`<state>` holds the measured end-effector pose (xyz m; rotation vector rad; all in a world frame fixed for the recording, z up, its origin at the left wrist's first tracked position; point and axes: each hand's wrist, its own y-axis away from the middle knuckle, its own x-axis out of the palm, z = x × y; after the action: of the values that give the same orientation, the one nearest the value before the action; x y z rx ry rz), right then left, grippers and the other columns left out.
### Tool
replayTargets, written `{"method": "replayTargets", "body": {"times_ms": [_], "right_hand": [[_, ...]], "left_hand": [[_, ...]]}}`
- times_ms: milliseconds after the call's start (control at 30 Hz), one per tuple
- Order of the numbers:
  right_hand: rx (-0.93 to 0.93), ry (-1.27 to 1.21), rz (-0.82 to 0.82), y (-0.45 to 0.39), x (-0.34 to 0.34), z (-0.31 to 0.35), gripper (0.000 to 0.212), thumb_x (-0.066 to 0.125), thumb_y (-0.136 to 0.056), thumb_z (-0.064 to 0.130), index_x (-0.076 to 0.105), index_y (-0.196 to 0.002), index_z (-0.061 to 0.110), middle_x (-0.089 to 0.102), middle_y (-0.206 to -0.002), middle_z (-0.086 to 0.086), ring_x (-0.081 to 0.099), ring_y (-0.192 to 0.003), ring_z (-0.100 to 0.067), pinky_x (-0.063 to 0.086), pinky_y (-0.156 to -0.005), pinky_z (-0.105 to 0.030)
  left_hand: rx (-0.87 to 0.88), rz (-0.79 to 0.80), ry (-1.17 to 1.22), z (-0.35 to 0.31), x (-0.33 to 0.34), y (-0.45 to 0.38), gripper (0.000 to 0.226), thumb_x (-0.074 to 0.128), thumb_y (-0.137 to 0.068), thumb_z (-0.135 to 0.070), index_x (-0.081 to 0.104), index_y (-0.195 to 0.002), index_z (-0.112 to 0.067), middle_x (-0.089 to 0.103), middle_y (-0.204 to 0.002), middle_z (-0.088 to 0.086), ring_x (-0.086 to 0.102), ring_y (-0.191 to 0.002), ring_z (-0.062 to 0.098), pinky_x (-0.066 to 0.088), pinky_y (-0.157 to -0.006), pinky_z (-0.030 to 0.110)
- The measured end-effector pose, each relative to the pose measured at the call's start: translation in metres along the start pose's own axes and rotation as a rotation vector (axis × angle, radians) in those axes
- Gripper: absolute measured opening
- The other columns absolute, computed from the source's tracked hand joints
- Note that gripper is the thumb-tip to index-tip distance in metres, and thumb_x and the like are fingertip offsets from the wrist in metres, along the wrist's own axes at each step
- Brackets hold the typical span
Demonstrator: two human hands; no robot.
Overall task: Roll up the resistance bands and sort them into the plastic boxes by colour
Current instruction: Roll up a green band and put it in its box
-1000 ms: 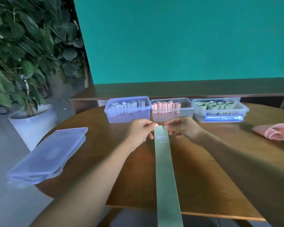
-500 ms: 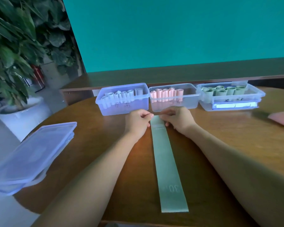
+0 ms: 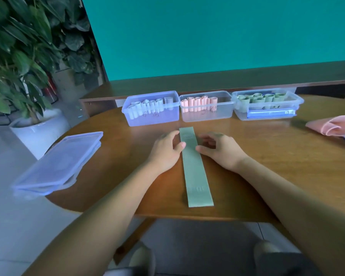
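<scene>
Spanning most of the view, a round wooden bench (image 3: 287, 156) with a glossy brown top stands on a pale tiled floor (image 3: 12, 226), backed by a teal wall (image 3: 217, 32) above a low dark wooden shelf (image 3: 207, 80). Far left, a leafy potted plant (image 3: 18, 56) sits in a white pot (image 3: 40, 128). Along the far edge of the bench, three clear plastic boxes stand in a row, close side by side: left box (image 3: 150, 116) with pale grey-white rolls, middle box (image 3: 206, 113) with pink rolls, right box (image 3: 267, 109) with green rolls; handwriting on the fronts, not legible. Stacked box lids (image 3: 58, 164) overhang the left rim of the bench, tilted. At the right edge lies a loose pink band (image 3: 332, 125), partly curled, with something bluish just beside it, cut off by the frame. Green resistance band (image 3: 195, 166) lies flat and unrolled down the middle of the bench, far end near the middle box, near end short of the near rim; faint printing near that end, blurred. Left hand (image 3: 165, 150) rests on the bench at the band's left edge, thumb tip touching the band, fingers loose, grip holding nothing. Right hand (image 3: 220, 149) lies on the right edge, fingers relaxed and slightly curled, blurred at the tips, grip likewise holding nothing. Shoes (image 3: 141, 257) show below the near rim.
</scene>
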<state>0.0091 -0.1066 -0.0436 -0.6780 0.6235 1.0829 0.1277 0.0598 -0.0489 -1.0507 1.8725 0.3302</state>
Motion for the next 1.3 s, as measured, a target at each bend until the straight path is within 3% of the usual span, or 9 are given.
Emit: {"method": "replayTargets", "body": {"times_ms": [100, 200, 300, 433, 633, 833, 1167, 1300], "right_hand": [[-0.047, 0.011, 0.018, 0.036, -0.002, 0.008, 0.045, 0.066, -0.095, 0.044, 0.059, -0.136, 0.027, 0.061, -0.135, 0.007, 0.058, -0.120, -0.012, 0.044, -0.099, -0.022], [-0.084, -0.017, 0.023, 0.070, -0.003, 0.010, 0.042, 0.068, -0.091, 0.049, 0.064, -0.130, 0.031, 0.063, -0.132, 0.012, 0.059, -0.120, -0.007, 0.045, -0.107, -0.027], [-0.129, -0.196, 0.043, 0.098, -0.004, 0.013, 0.029, 0.075, -0.084, 0.046, 0.073, -0.111, 0.034, 0.071, -0.116, 0.021, 0.062, -0.113, 0.002, 0.045, -0.107, -0.028], [-0.239, -0.240, 0.139, 0.113, -0.006, 0.017, 0.020, 0.081, -0.080, 0.038, 0.077, -0.096, 0.027, 0.073, -0.104, 0.013, 0.067, -0.105, -0.011, 0.051, -0.098, -0.036], [-0.295, -0.182, 0.228, 0.113, -0.007, 0.015, 0.016, 0.082, -0.079, 0.039, 0.077, -0.089, 0.028, 0.070, -0.104, 0.014, 0.063, -0.108, -0.010, 0.048, -0.095, -0.032], [-0.276, -0.207, 0.204, 0.111, -0.005, 0.013, 0.015, 0.075, -0.085, 0.039, 0.080, -0.089, 0.025, 0.068, -0.108, 0.016, 0.064, -0.109, -0.009, 0.050, -0.092, -0.030], [-0.163, -0.080, 0.157, 0.107, -0.004, 0.018, 0.018, 0.073, -0.086, 0.041, 0.074, -0.079, 0.024, 0.057, -0.116, 0.023, 0.055, -0.111, 0.002, 0.049, -0.088, -0.019], [-0.165, -0.090, 0.138, 0.106, -0.002, 0.017, 0.012, 0.075, -0.085, 0.038, 0.072, -0.080, 0.028, 0.056, -0.119, 0.022, 0.054, -0.113, 0.004, 0.046, -0.094, -0.019]], "left_hand": [[0.041, 0.015, -0.008, -0.003, -0.008, 0.036, 0.051, 0.051, -0.103, -0.042, 0.042, -0.150, -0.024, 0.047, -0.152, -0.001, 0.041, -0.140, 0.020, 0.034, -0.114, 0.036], [0.102, -0.027, -0.012, -0.003, -0.014, 0.074, 0.041, 0.056, -0.101, -0.037, 0.055, -0.140, -0.026, 0.051, -0.148, -0.006, 0.046, -0.136, 0.014, 0.035, -0.113, 0.030], [0.153, -0.072, 0.233, -0.006, -0.021, 0.110, 0.029, 0.069, -0.093, -0.028, 0.070, -0.121, -0.030, 0.067, -0.124, -0.013, 0.062, -0.113, 0.003, 0.049, -0.102, 0.025], [0.270, 0.054, 0.335, -0.015, -0.028, 0.135, 0.012, 0.081, -0.083, -0.024, 0.080, -0.095, -0.025, 0.074, -0.096, -0.015, 0.069, -0.095, 0.010, 0.057, -0.083, 0.028], [0.355, 0.152, 0.180, -0.013, -0.028, 0.138, 0.014, 0.083, -0.078, -0.038, 0.080, -0.086, -0.027, 0.070, -0.096, -0.017, 0.066, -0.100, 0.009, 0.054, -0.083, 0.028], [0.311, 0.129, 0.085, -0.013, -0.027, 0.134, 0.013, 0.074, -0.085, -0.043, 0.078, -0.087, -0.031, 0.060, -0.096, -0.021, 0.058, -0.100, 0.004, 0.047, -0.079, 0.014], [0.225, 0.151, 0.027, -0.019, -0.027, 0.127, 0.022, 0.068, -0.091, -0.042, 0.074, -0.087, -0.021, 0.054, -0.103, -0.015, 0.055, -0.096, 0.005, 0.039, -0.073, 0.010], [0.249, 0.113, 0.103, -0.018, -0.028, 0.126, 0.009, 0.073, -0.088, -0.033, 0.068, -0.084, -0.028, 0.056, -0.099, -0.018, 0.057, -0.091, 0.004, 0.042, -0.070, 0.009]]}}
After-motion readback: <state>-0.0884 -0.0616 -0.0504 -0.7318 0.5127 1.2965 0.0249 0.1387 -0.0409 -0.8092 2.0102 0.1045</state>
